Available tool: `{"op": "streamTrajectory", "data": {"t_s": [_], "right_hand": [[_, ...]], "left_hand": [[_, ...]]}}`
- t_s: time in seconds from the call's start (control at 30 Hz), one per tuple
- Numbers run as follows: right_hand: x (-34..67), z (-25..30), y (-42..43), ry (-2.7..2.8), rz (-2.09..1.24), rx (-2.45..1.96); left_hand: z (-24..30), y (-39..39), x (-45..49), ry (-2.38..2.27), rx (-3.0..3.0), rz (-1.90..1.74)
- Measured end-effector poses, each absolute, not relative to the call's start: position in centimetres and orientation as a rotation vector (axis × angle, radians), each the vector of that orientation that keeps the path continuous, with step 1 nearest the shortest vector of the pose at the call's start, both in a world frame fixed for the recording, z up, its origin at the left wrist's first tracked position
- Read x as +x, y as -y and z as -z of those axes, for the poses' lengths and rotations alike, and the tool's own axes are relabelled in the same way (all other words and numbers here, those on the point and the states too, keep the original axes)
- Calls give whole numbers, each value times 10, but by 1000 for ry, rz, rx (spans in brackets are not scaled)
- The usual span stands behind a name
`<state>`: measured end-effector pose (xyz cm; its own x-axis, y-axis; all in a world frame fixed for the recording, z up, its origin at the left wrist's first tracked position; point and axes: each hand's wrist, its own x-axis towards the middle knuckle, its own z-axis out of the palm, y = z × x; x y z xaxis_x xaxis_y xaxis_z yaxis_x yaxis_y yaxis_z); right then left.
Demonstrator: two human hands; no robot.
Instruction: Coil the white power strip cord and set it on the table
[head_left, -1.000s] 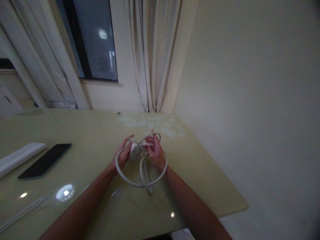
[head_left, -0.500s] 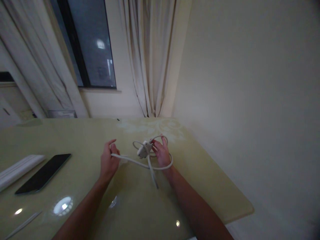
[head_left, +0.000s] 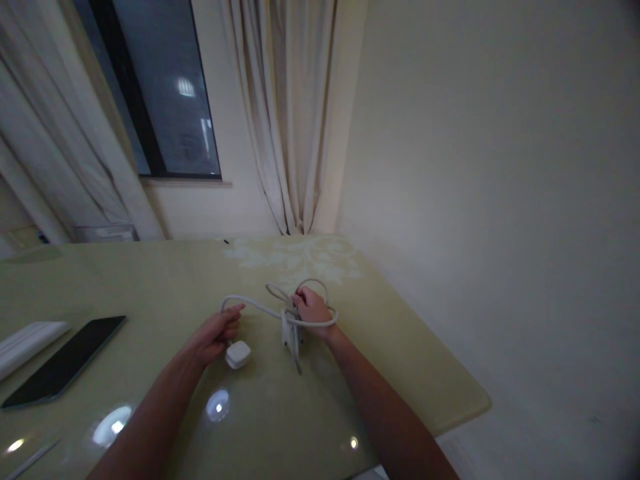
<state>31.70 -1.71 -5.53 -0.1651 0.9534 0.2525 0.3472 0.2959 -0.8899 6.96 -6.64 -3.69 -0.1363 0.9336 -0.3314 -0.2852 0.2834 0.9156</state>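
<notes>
A looped white cable (head_left: 255,303) runs between my two hands above the glossy table. My left hand (head_left: 215,335) is closed around it, and a white rounded plug (head_left: 238,355) hangs just below those fingers. My right hand (head_left: 311,308) is closed at the coils, its fingertips at the top of a white block (head_left: 289,331), perhaps a power adapter. Cable loops pass behind and around that hand and wrist. One free cable end points down in front of the block. Exactly what lies between the right fingertips is partly hidden.
On the left of the table (head_left: 400,360) lie a dark flat tablet-like slab (head_left: 65,360), a long white object (head_left: 30,343) and a thin white stick (head_left: 35,459). A small dark item (head_left: 227,241) lies near the far edge. Wall and curtain (head_left: 295,133) border the table.
My left hand has turned over and the white plug now shows beneath it. My right hand has closed at the coils, and the white block has tipped more upright. The view has shifted right.
</notes>
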Motion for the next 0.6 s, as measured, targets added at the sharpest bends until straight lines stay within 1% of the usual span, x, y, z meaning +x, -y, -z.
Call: {"op": "streamTrajectory", "data": {"t_s": [0.2, 0.4, 0.47, 0.6], "right_hand": [[320, 59, 27, 1936, -808, -1295], [325, 62, 25, 1995, -752, -1340], [328, 63, 24, 2001, -747, -1334], [333, 63, 20, 2014, -761, -1311]], "left_hand": [[41, 78, 75, -979, 819, -1156], [42, 89, 64, -576, 887, -966], [41, 89, 67, -567, 833, -994], [34, 79, 79, -670, 651, -1212]]}}
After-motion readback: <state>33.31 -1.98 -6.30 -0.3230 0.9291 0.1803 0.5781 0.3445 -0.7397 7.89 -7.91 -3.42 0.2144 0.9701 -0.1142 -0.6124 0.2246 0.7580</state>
